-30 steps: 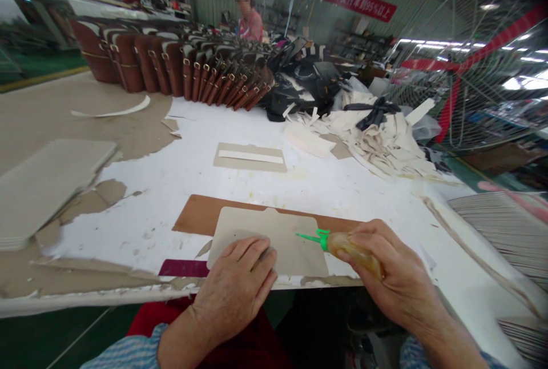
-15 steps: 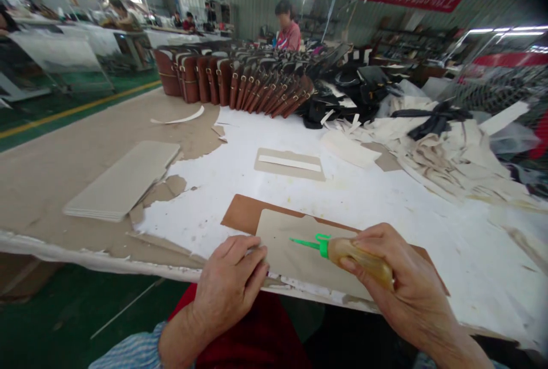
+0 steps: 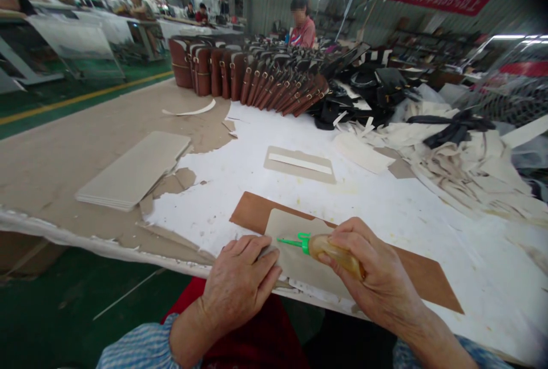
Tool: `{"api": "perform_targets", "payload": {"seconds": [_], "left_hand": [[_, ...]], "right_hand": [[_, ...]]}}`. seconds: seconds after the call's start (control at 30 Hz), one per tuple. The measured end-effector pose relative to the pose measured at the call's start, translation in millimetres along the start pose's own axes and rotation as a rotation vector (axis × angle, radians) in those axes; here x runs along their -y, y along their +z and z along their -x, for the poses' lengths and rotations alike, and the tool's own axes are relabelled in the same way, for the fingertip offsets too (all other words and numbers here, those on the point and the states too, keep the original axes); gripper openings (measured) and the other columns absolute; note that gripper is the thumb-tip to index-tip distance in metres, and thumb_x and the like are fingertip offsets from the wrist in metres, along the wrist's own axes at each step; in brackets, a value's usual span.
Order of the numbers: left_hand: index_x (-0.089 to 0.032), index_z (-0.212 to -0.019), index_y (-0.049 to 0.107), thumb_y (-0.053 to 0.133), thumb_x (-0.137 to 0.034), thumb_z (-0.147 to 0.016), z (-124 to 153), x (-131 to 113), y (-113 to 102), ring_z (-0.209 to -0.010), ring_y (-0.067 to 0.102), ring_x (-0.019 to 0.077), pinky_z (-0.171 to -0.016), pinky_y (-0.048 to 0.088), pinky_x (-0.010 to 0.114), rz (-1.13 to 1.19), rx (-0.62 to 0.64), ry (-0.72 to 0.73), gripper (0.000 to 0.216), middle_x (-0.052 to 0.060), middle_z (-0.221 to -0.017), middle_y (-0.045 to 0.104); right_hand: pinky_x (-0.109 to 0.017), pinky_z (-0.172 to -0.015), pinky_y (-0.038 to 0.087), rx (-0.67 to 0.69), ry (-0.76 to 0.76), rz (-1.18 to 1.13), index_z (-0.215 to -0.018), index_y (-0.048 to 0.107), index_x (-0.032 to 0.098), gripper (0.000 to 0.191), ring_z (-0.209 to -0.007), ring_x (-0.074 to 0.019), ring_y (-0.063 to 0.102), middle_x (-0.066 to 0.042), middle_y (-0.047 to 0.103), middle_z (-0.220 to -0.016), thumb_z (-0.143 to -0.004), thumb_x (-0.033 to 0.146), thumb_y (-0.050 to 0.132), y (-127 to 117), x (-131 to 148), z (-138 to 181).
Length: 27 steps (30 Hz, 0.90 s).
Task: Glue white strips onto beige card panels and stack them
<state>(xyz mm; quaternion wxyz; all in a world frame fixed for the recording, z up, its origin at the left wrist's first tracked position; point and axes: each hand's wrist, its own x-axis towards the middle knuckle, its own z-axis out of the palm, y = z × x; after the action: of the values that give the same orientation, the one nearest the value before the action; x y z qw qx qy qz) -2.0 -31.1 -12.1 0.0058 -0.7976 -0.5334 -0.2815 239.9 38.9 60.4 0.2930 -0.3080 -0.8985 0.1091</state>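
Observation:
My right hand (image 3: 377, 272) grips a squeeze glue bottle (image 3: 334, 252), amber and cloudy, tilted nearly flat. Its green nozzle (image 3: 293, 242) points left, close above a beige-grey board (image 3: 299, 266); whether the tip touches cannot be told. The board lies over a strip of brown leather (image 3: 252, 213) that shows behind it and on the right. My left hand (image 3: 240, 277) lies palm down at the board's left end, fingers stretched out and resting on its edge. Part of the board is hidden under both hands.
A smaller board with a white strip (image 3: 299, 164) lies farther back on the white paper. Several grey boards (image 3: 135, 169) are stacked at left. Brown bags (image 3: 240, 75) line the back, with black pieces and cream scraps (image 3: 454, 169) at right. A person (image 3: 303, 29) is beyond.
My right hand has moved the bottle left along the board, bringing the nozzle nearer my left hand. More brown leather shows at right. The whole view has shifted slightly.

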Motion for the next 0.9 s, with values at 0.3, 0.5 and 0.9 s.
{"api": "perform_targets", "payload": {"seconds": [0.3, 0.5, 0.9], "left_hand": [[-0.021, -0.112, 0.07, 0.056, -0.028, -0.101, -1, 0, 0, -0.1, 0.067, 0.0314, -0.081, 0.058, 0.051, -0.001, 0.011, 0.0, 0.02, 0.01, -0.113, 0.071], [-0.022, -0.112, 0.07, 0.057, -0.028, -0.1, -2, 0, 0, -0.101, 0.066, 0.0302, -0.083, 0.057, 0.05, -0.001, 0.009, -0.01, 0.019, 0.01, -0.113, 0.071], [-0.021, -0.109, 0.07, 0.058, -0.026, -0.099, -2, -1, -1, -0.098, 0.065, 0.0299, -0.08, 0.057, 0.048, -0.002, -0.002, 0.001, 0.016, 0.009, -0.107, 0.07]], "right_hand": [[-0.029, -0.064, 0.049, 0.043, -0.021, 0.082, -0.11, 0.055, 0.026, 0.019, -0.079, -0.0168, 0.058, -0.003, 0.057, -0.096, -0.097, 0.012, 0.06, -4, -3, -5], [-0.027, -0.061, 0.045, 0.093, -0.017, 0.119, -0.109, 0.056, 0.025, 0.016, -0.075, -0.0147, 0.055, -0.003, 0.054, -0.095, -0.1, 0.012, 0.056, -12, -2, -5], [-0.026, -0.059, 0.042, 0.145, -0.024, 0.071, -0.113, 0.057, 0.026, 0.022, -0.072, -0.0135, 0.053, -0.002, 0.053, -0.094, -0.099, 0.009, 0.057, -14, 3, -4]]}}
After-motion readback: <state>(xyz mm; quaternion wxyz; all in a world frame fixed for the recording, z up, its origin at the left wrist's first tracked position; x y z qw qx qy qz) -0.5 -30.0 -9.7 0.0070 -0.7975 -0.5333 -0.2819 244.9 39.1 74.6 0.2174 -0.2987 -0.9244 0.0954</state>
